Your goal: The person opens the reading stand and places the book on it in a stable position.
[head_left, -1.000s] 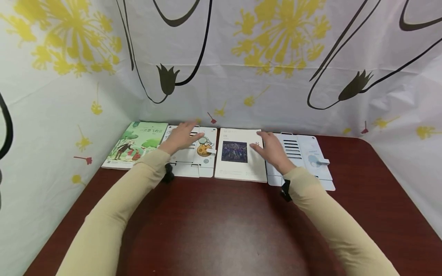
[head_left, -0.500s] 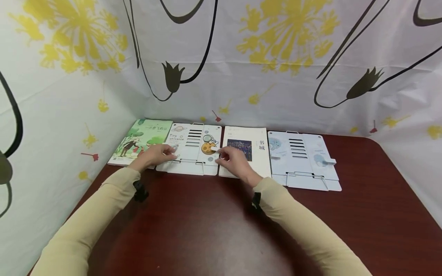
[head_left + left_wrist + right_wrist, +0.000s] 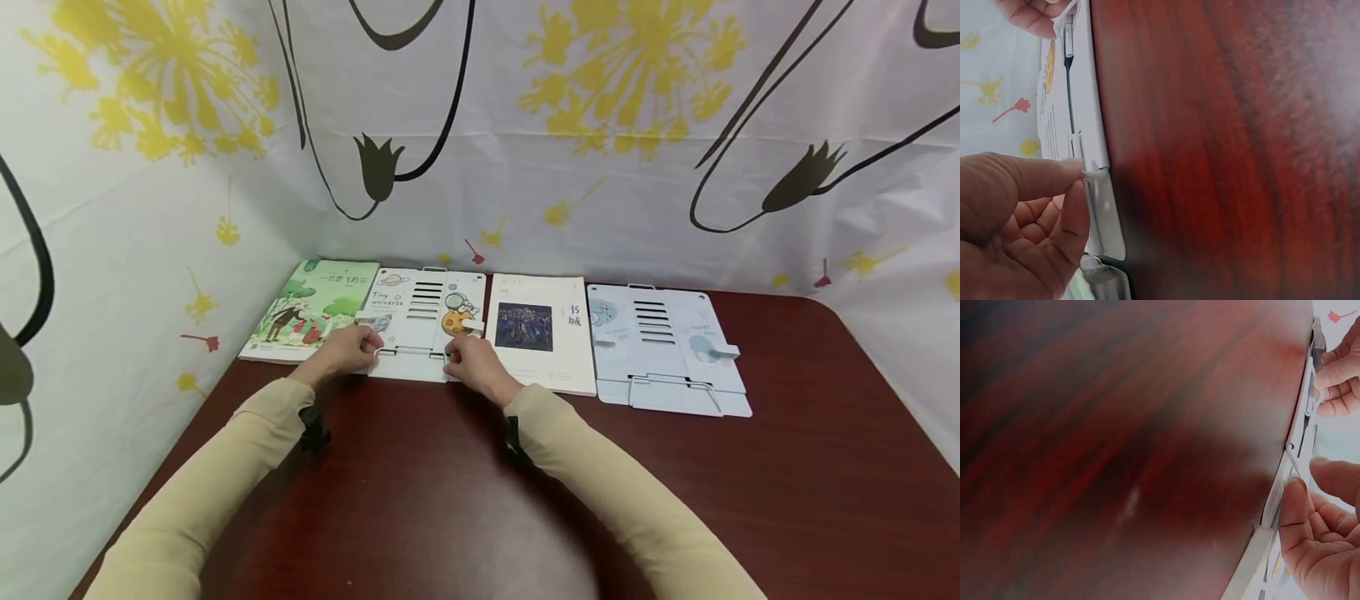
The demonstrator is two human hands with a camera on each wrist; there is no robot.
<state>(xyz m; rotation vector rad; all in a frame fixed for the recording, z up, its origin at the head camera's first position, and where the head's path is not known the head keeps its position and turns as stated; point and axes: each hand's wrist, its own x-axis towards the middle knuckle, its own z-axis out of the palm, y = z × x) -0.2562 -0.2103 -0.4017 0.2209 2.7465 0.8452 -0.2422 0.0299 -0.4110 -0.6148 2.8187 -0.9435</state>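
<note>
A white book stand [image 3: 408, 332] printed with a planet, an astronaut and the words "Tiny universe" lies flat near the back wall. At its front edge is a folding wire support [image 3: 420, 352]. My left hand [image 3: 348, 350] pinches the wire's left side between thumb and index finger, close over the stand's front lip [image 3: 1105, 215]. On the other side, my right hand [image 3: 476, 363] has thumb and index fingertips at the wire's right part [image 3: 1292, 461], pinching it. The other fingers of both hands curl in below. Part of the stand's front corners is hidden behind the hands.
Left of the stand lies a green picture book [image 3: 311, 304], and right of it a cream book [image 3: 536, 362] with a dark photo. A second, bluish white book stand [image 3: 667, 350] lies farther right. The dark red tabletop [image 3: 442, 492] extends in front; a patterned curtain [image 3: 465, 167] hangs behind.
From spread and raised over the row, both hands have moved down to the first stand's front edge. The right hand has come left off the cream book, and both now pinch the wire support.
</note>
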